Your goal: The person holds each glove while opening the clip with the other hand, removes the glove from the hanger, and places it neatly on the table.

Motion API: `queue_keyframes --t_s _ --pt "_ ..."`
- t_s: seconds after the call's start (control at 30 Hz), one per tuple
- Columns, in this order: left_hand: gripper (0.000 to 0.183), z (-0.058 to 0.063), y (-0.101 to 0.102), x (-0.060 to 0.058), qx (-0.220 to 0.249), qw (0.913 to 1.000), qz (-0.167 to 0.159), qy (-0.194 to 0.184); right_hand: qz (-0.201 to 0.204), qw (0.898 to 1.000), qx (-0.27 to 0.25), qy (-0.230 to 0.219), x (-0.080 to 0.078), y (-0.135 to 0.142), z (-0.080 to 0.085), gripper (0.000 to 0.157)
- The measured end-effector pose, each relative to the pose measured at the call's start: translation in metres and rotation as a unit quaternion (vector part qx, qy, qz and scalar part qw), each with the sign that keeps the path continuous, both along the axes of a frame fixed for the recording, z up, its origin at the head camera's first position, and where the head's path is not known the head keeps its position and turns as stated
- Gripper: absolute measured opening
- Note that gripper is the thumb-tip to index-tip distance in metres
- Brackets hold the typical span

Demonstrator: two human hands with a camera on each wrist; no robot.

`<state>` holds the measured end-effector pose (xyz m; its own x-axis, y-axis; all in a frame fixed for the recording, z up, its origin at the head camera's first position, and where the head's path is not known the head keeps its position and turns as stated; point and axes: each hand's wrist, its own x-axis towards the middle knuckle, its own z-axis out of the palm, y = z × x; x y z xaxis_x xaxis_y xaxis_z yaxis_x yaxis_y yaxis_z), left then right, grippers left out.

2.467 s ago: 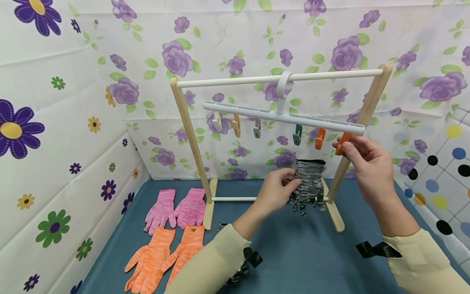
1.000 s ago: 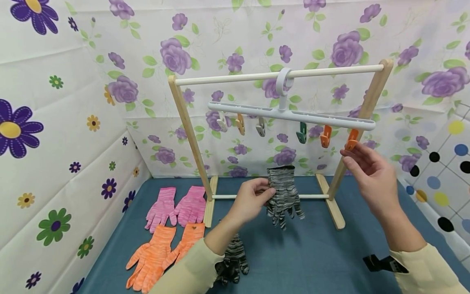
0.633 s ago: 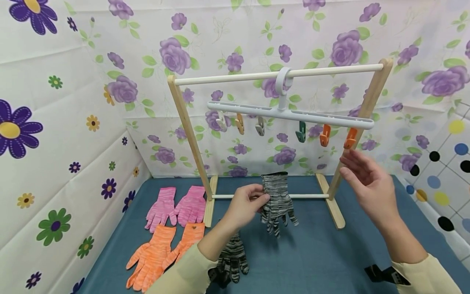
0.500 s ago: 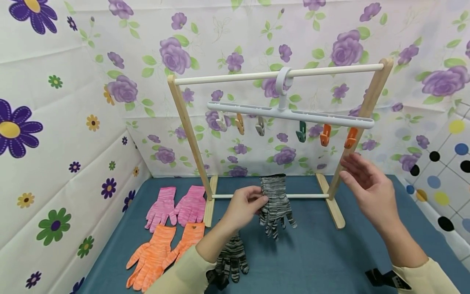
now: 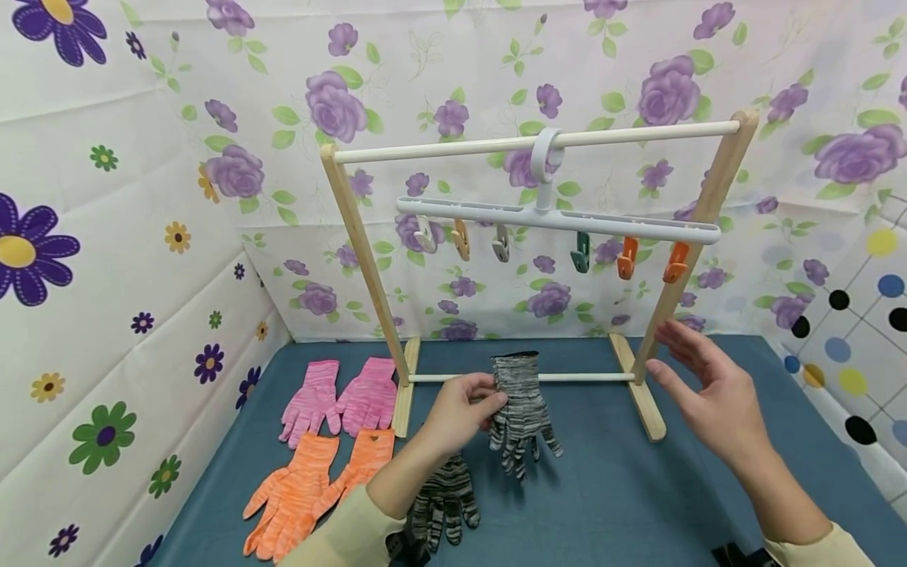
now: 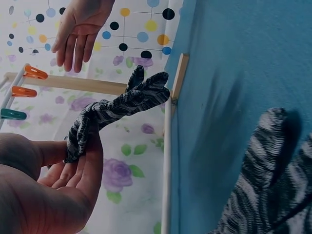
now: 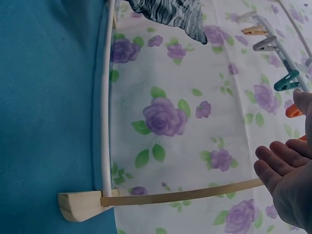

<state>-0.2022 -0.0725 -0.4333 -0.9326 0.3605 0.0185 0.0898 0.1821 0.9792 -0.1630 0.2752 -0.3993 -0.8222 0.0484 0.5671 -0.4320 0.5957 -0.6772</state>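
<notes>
My left hand (image 5: pixel 460 413) pinches a black-and-grey striped knit glove (image 5: pixel 523 413) by the side of its cuff, and the glove's fingers hang down above the table. In the left wrist view the thumb and fingers of the left hand (image 6: pixel 63 180) close on the cuff of the glove (image 6: pixel 119 107). My right hand (image 5: pixel 716 394) holds nothing; its fingers are extended, below the orange clip (image 5: pixel 676 263) at the right end of the white hanger (image 5: pixel 567 219). A second striped glove (image 5: pixel 446 504) lies on the table under my left forearm, partly hidden.
The hanger hooks over the top rod of a wooden rack (image 5: pixel 708 197). More clips hang from it, among them a green clip (image 5: pixel 581 253). Pink gloves (image 5: pixel 368 398) and orange gloves (image 5: pixel 294 500) lie at the left on the blue table (image 5: pixel 588 504).
My right hand has let go of the right-end orange clip and dropped below it. My left hand has carried the striped glove leftward and down, away from the clips.
</notes>
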Motion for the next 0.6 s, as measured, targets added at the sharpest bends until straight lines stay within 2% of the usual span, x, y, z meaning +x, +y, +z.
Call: queue_keyframes --t_s 0.17,0.4,0.6 --pt "0.044 -0.006 -0.005 0.003 -0.009 0.9999 -0.005 -0.007 -0.003 1.000 0.021 -0.003 0.005 -0.001 -0.006 0.063" --pt "0.038 -0.018 -0.007 0.007 -0.017 0.9992 -0.002 -0.037 -0.011 0.999 0.039 -0.014 0.012 -0.002 -0.015 0.064" --pt "0.045 -0.028 -0.008 0.010 -0.014 0.9984 -0.008 -0.054 -0.014 0.998 0.057 -0.017 0.017 -0.002 -0.021 0.067"
